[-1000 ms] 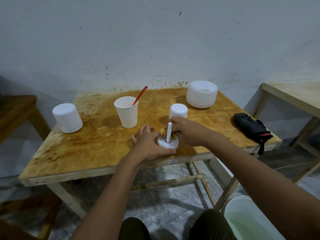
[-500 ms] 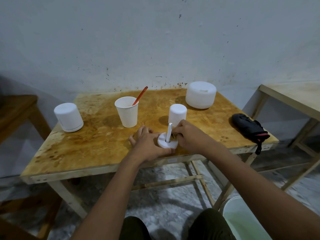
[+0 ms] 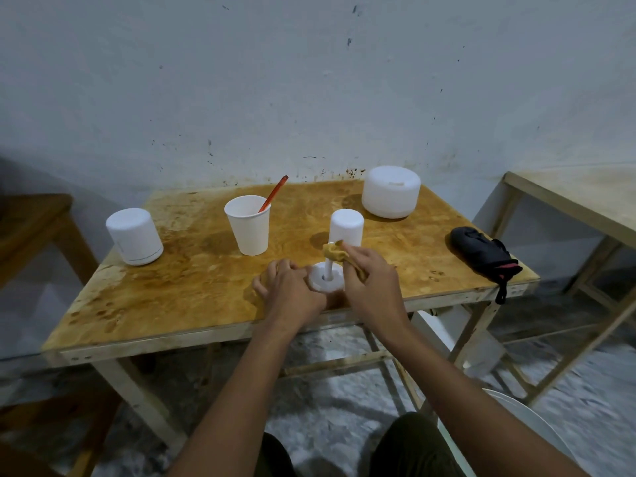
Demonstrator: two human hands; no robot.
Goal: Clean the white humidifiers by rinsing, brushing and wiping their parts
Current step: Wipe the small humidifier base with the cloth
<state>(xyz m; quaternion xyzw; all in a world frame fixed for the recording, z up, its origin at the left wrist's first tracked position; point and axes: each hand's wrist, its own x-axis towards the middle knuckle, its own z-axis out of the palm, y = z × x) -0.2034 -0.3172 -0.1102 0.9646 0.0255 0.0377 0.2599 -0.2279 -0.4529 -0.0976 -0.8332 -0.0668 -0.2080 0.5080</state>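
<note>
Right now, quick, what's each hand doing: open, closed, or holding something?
Left hand: closed, gripping the edge of the round base.
Right hand: closed, pinching the yellow cloth around the white stem.

The wall (image 3: 309, 80) is pale grey-white, with small dark specks and brown splashes low down. A wood table (image 3: 192, 287) stands against it. Its top is stained yellow-brown and its legs are pale. Another pale wood table (image 3: 585, 197) stands off its right edge. A darker wood bench (image 3: 31, 222) stands off its left edge. The floor (image 3: 344, 401) is patchy grey and white. The light is soft and dim.
</note>
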